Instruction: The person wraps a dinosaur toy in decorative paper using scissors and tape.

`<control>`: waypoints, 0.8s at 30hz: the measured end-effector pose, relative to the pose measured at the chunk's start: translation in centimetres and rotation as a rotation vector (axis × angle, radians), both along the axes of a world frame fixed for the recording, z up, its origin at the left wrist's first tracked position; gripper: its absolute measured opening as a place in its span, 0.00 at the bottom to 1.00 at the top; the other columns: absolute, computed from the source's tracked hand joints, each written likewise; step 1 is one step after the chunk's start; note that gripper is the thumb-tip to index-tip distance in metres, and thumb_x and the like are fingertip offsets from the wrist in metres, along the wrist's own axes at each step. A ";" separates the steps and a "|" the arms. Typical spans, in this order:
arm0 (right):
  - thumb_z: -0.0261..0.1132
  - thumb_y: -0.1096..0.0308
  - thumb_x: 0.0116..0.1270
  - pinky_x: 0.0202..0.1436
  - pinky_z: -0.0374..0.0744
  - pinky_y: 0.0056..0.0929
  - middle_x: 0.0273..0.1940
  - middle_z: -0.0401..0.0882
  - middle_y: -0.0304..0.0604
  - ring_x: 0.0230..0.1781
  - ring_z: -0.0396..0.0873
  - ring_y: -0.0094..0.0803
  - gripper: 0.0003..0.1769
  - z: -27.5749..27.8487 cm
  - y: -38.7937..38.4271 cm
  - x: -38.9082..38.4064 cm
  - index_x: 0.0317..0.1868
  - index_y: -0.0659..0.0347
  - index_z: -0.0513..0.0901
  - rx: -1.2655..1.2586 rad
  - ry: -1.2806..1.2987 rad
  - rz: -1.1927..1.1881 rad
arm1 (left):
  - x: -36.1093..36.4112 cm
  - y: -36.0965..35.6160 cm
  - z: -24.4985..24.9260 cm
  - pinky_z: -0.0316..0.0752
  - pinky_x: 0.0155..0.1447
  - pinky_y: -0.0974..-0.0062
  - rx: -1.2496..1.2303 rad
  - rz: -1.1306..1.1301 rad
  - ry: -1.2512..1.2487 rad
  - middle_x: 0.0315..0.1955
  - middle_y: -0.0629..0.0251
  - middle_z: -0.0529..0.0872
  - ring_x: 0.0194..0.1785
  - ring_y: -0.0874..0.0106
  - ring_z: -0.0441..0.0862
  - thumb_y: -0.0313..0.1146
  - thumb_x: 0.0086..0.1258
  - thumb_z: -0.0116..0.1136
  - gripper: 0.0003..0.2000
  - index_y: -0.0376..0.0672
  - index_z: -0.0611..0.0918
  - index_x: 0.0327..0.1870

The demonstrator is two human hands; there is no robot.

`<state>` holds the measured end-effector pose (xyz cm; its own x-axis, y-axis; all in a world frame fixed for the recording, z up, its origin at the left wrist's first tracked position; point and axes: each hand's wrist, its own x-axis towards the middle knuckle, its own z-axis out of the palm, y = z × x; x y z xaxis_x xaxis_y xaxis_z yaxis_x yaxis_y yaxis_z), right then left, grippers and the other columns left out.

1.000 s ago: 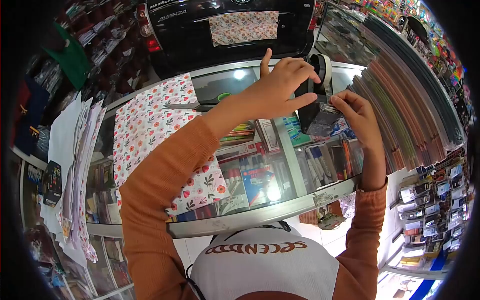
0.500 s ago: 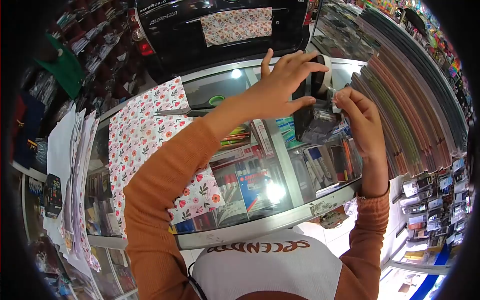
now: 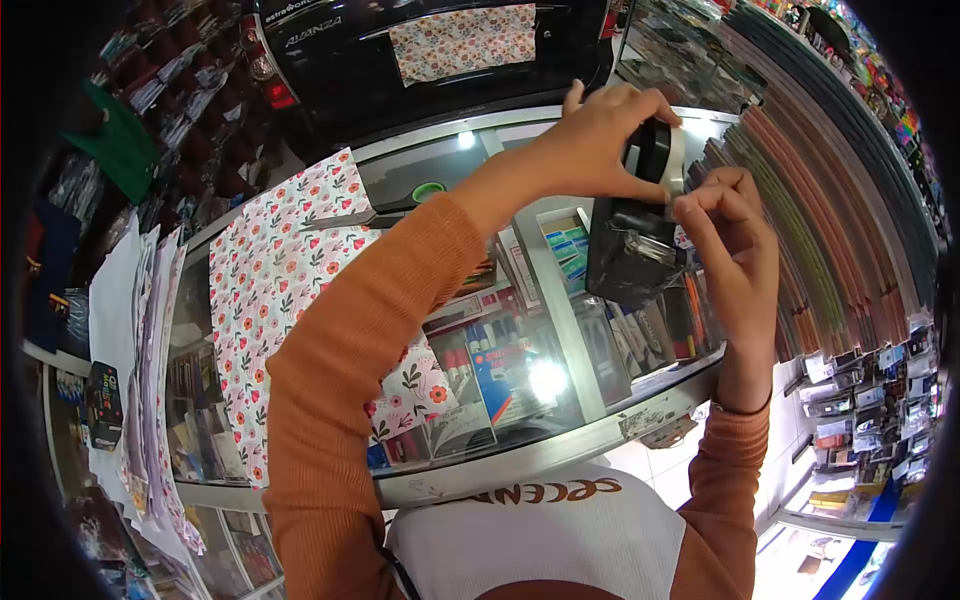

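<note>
A black tape dispenser (image 3: 632, 255) with a roll of clear tape (image 3: 676, 160) stands on the glass counter at the right. My left hand (image 3: 612, 140) is curled over the roll, with fingers on its top and thumb at its near side. Close by, my right hand (image 3: 735, 225) pinches at the tape's end; what sits between its fingertips is too small to make out. Floral paper (image 3: 290, 270) lies flat on the counter to the left, partly under my left arm. Scissors (image 3: 345, 220) rest on its upper part.
A green tape roll (image 3: 428, 191) lies behind my left forearm. Stacked sheets (image 3: 125, 310) stand at the left end, and a row of folders (image 3: 810, 230) at the right. Beyond the counter is a black car-shaped box or vehicle rear (image 3: 340, 80) with floral paper on it.
My left hand has moved right and down, from spread above the dispenser to curled on the tape roll. My right hand stays near the tape end. The view has shifted slightly.
</note>
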<state>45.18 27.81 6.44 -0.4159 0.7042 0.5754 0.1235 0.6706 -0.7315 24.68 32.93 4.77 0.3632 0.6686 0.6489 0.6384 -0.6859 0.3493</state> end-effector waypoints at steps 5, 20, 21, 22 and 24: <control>0.66 0.76 0.66 0.49 0.66 0.19 0.40 0.68 0.37 0.43 0.68 0.22 0.02 0.7 -1.8 0.3 0.35 0.67 0.81 -0.049 0.029 0.011 | -1.1 -0.7 0.1 0.53 0.71 0.50 0.090 0.111 0.094 0.52 0.65 0.72 0.64 0.61 0.67 0.44 0.46 0.79 0.33 0.54 0.74 0.55; 0.67 0.76 0.68 0.37 0.65 0.17 0.38 0.65 0.34 0.35 0.66 0.17 0.04 -3.1 -4.6 1.1 0.34 0.68 0.82 -0.227 0.069 -0.080 | -0.7 -3.2 1.4 0.53 0.75 0.55 -0.033 0.025 0.155 0.67 0.54 0.64 0.74 0.52 0.57 0.56 0.56 0.72 0.31 0.56 0.77 0.58; 0.67 0.76 0.68 0.37 0.65 0.17 0.38 0.65 0.33 0.35 0.66 0.17 0.05 -3.3 -4.6 1.1 0.33 0.68 0.82 -0.239 0.094 -0.077 | -0.6 -3.4 1.4 0.52 0.75 0.53 -0.033 0.033 0.177 0.68 0.52 0.62 0.75 0.49 0.56 0.59 0.54 0.73 0.33 0.57 0.77 0.59; 0.68 0.75 0.67 0.37 0.65 0.17 0.37 0.65 0.33 0.35 0.66 0.17 0.05 -3.5 -4.4 0.9 0.33 0.68 0.82 -0.252 0.120 -0.073 | -0.5 -3.5 1.3 0.52 0.75 0.52 -0.025 0.040 0.188 0.69 0.51 0.61 0.75 0.47 0.55 0.60 0.53 0.73 0.35 0.57 0.76 0.61; 0.69 0.75 0.67 0.36 0.64 0.17 0.35 0.65 0.33 0.34 0.65 0.16 0.06 -3.6 -4.2 0.6 0.32 0.68 0.82 -0.258 0.146 -0.076 | -0.3 -3.6 1.2 0.50 0.76 0.50 -0.005 0.055 0.215 0.70 0.50 0.60 0.74 0.44 0.54 0.61 0.51 0.74 0.39 0.58 0.74 0.64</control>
